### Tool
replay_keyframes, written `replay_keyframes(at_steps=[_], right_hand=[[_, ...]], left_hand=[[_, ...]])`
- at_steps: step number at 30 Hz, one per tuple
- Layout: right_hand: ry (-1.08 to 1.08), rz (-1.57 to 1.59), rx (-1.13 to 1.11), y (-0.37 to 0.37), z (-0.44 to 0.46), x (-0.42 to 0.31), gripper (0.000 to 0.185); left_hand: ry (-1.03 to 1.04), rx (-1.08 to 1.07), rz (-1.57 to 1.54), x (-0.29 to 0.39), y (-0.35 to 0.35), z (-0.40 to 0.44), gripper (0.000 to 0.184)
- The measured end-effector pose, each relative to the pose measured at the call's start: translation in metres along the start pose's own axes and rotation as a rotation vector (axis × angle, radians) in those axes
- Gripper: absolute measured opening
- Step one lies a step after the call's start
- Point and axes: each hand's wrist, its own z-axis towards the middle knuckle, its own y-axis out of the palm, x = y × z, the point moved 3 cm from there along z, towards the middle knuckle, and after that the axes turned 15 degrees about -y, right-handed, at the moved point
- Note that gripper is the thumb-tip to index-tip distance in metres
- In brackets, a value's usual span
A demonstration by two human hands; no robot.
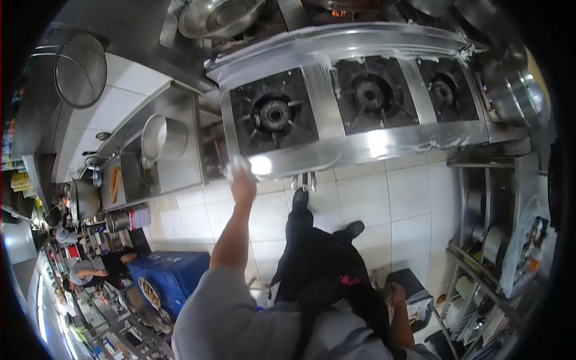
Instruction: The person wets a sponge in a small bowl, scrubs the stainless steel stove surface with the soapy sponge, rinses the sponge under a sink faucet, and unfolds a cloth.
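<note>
My left hand (243, 183) is stretched forward at the front left corner of the steel stove (324, 150). Its fingers are wrapped round a crumpled whitish cloth (239, 166), which touches the stove's front edge. Streaks of white foam lie on the steel between and beside the black burners (274, 115). Low at my right side, away from the stove, hangs my right hand (394, 295); its fingers look curled, and whether they hold anything is too small to make out.
Left of the stove stands a steel counter with a pot (163, 138). Pans (222, 17) sit behind. Blue crates (170, 277) are behind me at left, near another person (90, 271). Metal shelving (480, 264) and a dark bin (411, 288) are at right.
</note>
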Motion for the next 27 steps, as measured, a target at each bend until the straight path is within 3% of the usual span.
replay_keyframes(at_steps=[2,3,4,7,8,9,11,12,14,16,18,19,20,22,23,25,26,27], right_hand=[[-0.07,-0.113,-0.016,-0.022,-0.02,-0.035,0.022],[-0.07,-0.11,-0.017,-0.028,-0.028,-0.038,0.022],[-0.073,-0.052,0.028,-0.036,-0.033,-0.04,0.023],[-0.092,-0.094,0.054,-0.055,-0.051,-0.065,0.026],[-0.109,-0.196,0.017,-0.064,-0.054,-0.07,0.028],[-0.105,-0.194,0.046,-0.074,-0.057,-0.067,0.028],[-0.329,-0.379,0.051,-0.085,-0.055,-0.05,0.03],[-0.32,-0.374,0.077,-0.09,-0.055,-0.035,0.03],[-0.338,-0.362,0.09,-0.106,-0.05,-0.004,0.03],[-0.354,-0.485,0.071,-0.118,-0.055,0.019,0.026],[-0.393,-0.606,0.102,-0.117,-0.057,0.033,0.024],[-0.301,-0.793,0.005,-0.114,-0.061,0.023,0.022],[-0.243,-0.713,0.021,-0.111,-0.065,0.025,0.021],[0.166,-0.046,0.131,-0.1,-0.078,0.013,0.022],[0.17,-0.045,0.12,-0.094,-0.074,0.009,0.022],[0.633,0.051,0.143,-0.084,-0.074,0.065,0.024],[0.635,0.05,0.143,-0.087,-0.067,0.091,0.024],[0.136,-0.327,0.014,-0.09,-0.05,0.097,0.022]], left_hand=[[-0.27,-0.023,0.025,-0.004,0.052,-0.001,0.062],[-0.301,0.117,0.052,0.036,0.054,-0.015,0.064],[-0.354,-0.058,-0.112,0.082,0.065,-0.04,0.067],[-0.189,-0.131,-0.011,0.269,0.059,-0.107,0.066],[-0.108,-0.031,-0.046,0.328,0.064,-0.119,0.065],[-0.074,-0.249,-0.179,0.378,0.077,-0.131,0.066],[0.107,-0.433,-0.299,0.47,0.067,-0.15,0.066],[0.249,-0.376,-0.358,0.498,0.07,-0.162,0.064],[0.532,-0.23,-0.259,0.516,0.083,-0.167,0.062],[0.602,-0.491,-0.339,0.478,0.096,-0.153,0.065],[0.576,-0.255,-0.128,0.399,0.092,-0.129,0.066],[0.449,-0.357,-0.195,0.36,0.071,-0.111,0.052],[0.495,-0.184,-0.249,0.319,0.073,-0.083,0.053],[0.488,-0.127,-0.212,0.288,0.056,-0.038,0.054],[0.443,-0.163,-0.143,0.286,0.064,-0.011,0.053],[0.353,-0.228,-0.085,0.312,0.073,0.051,0.051],[0.311,-0.259,-0.095,0.334,0.07,0.081,0.05],[0.317,-0.238,-0.074,0.347,0.083,0.118,0.049]])
